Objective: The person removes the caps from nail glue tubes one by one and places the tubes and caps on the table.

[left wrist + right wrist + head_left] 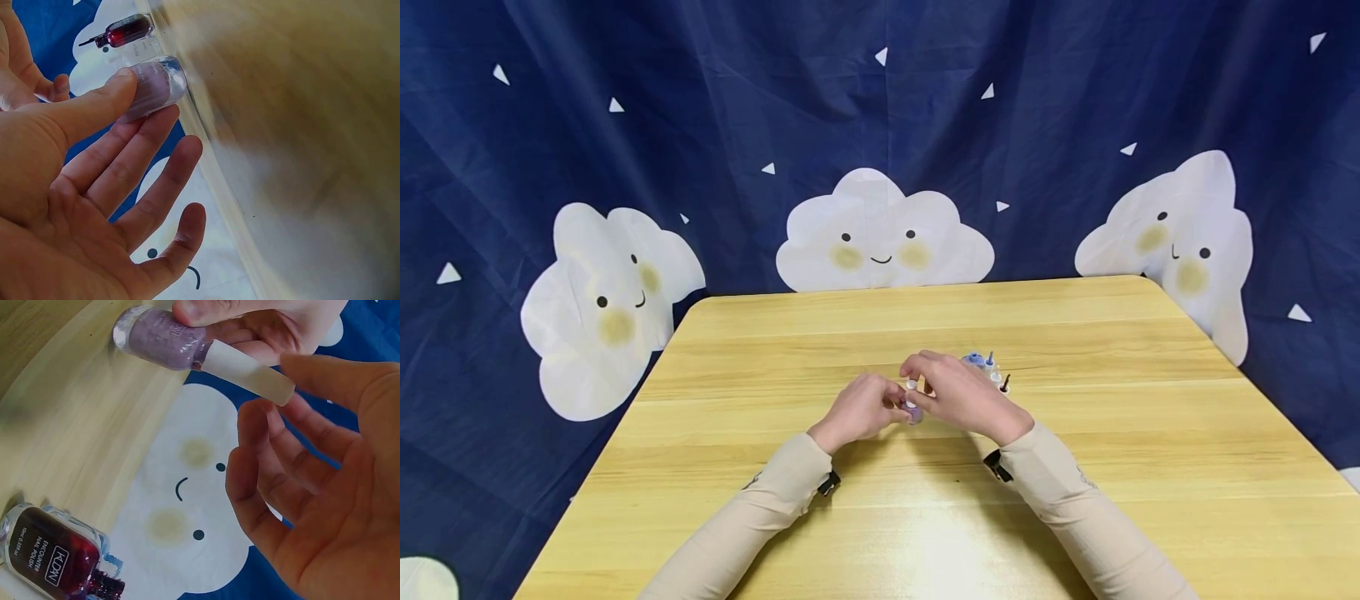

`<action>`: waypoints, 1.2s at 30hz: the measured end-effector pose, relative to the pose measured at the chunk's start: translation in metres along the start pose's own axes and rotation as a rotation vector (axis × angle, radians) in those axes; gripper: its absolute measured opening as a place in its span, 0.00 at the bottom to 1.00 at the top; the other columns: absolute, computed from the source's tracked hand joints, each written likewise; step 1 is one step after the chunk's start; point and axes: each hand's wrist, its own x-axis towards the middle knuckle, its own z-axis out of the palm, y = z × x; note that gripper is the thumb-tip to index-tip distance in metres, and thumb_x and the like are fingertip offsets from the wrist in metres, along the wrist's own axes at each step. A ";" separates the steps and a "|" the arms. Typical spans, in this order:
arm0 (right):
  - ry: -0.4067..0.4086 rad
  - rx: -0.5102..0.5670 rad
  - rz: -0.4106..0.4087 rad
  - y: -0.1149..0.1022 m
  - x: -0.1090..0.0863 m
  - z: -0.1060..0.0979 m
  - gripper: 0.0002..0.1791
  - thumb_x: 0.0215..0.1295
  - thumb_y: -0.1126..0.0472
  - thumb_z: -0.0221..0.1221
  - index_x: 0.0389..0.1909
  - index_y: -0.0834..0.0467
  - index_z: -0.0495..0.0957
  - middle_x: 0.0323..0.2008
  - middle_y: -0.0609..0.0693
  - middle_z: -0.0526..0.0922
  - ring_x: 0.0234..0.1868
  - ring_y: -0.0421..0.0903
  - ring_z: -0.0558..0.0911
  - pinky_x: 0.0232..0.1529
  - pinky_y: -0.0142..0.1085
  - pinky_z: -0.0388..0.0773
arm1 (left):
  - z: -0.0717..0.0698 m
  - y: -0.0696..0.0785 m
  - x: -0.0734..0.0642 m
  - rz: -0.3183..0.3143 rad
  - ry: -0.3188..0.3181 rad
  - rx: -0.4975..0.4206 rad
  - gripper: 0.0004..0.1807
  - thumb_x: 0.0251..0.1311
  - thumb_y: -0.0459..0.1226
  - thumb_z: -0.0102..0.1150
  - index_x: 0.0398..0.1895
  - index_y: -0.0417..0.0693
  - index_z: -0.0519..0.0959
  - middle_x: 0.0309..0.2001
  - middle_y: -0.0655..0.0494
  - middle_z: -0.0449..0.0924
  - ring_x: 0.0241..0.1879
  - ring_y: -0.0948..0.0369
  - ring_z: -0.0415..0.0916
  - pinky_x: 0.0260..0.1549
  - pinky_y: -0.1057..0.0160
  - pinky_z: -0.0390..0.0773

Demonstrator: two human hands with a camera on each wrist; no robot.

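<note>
A small clear bottle of purple nail polish [164, 336] with a long white cap [244, 372] stands over the middle of the table. My left hand [865, 407] pinches the bottle's body between thumb and fingers; its other fingers are spread in the left wrist view. From the other side, my right hand [966, 396] holds the upper end of the white cap between thumb and fingertips. The cap sits at the bottle's neck. A dark red nail polish bottle [53, 553] stands near my right hand, a dark thin stem at its neck in the left wrist view.
Beyond my right hand, partly hidden by it, a small group of bottles includes a blue one [974, 359]. The light wooden table [775, 333] ends at a dark blue curtain [737, 83] with printed clouds.
</note>
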 end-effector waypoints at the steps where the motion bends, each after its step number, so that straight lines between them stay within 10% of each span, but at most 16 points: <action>1: 0.000 0.000 0.011 0.000 0.000 0.000 0.12 0.69 0.57 0.67 0.49 0.56 0.82 0.42 0.46 0.84 0.33 0.40 0.80 0.30 0.32 0.76 | 0.000 0.000 0.000 -0.002 0.000 0.000 0.07 0.57 0.40 0.75 0.37 0.50 0.89 0.32 0.61 0.89 0.31 0.66 0.77 0.37 0.62 0.75; 36: 0.003 -0.003 -0.059 0.002 0.000 0.003 0.08 0.68 0.66 0.65 0.47 0.56 0.82 0.44 0.47 0.83 0.34 0.43 0.81 0.35 0.33 0.78 | 0.000 0.000 -0.001 -0.003 0.005 0.001 0.06 0.57 0.40 0.76 0.36 0.51 0.90 0.34 0.61 0.89 0.30 0.66 0.74 0.34 0.64 0.72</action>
